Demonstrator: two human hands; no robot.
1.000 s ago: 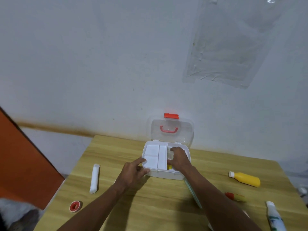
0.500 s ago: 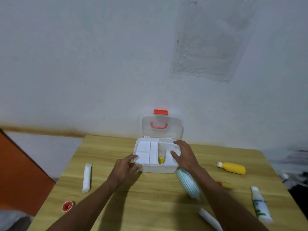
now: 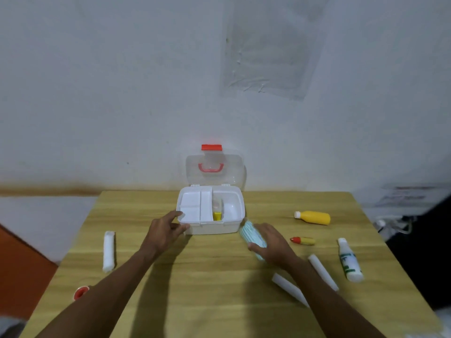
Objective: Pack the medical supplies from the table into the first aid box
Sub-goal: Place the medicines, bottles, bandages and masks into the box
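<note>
The white first aid box (image 3: 212, 228) stands open at the table's far middle, its clear lid (image 3: 216, 170) upright against the wall. A small yellow item (image 3: 217, 215) lies inside beside a white tray insert. My left hand (image 3: 164, 231) holds the box's front left corner. My right hand (image 3: 271, 242) rests on a light blue stack of face masks (image 3: 251, 236) just right of the box, thumb and fingers around it. To the right lie a yellow bottle (image 3: 313, 217), a small red and yellow tube (image 3: 302, 240), a white bottle (image 3: 349, 261) and two white rolls (image 3: 322, 272).
A white gauze roll (image 3: 108, 251) lies at the left. A red tape roll (image 3: 80, 292) sits near the left front edge, partly behind my left forearm. The wooden table (image 3: 207, 289) ends at a pale wall; an orange panel (image 3: 19, 272) stands to the left.
My right hand has left the box's inside and come back onto the blue face masks beside it. My left hand stays at the box's front left corner. The view has shifted rightward.
</note>
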